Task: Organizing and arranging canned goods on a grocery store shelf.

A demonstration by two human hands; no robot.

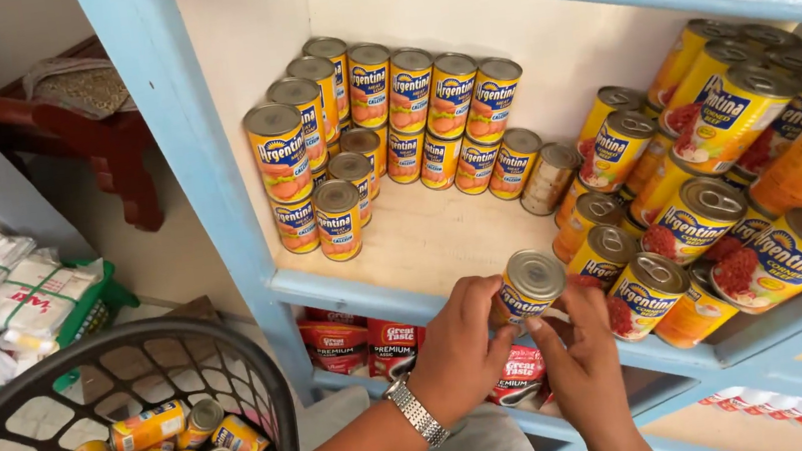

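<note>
I see a pale wooden shelf [443, 241] in a light blue frame. At ten o'clock on it, yellow cans [387, 106] stand stacked two high. At three o'clock, more yellow cans [717, 169] are heaped, tilted. A basket [134, 357] holds cans at seven o'clock.

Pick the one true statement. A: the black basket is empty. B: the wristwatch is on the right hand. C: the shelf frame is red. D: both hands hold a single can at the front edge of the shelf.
D: the left hand and right hand both grip one yellow can at the blue shelf edge.
</note>
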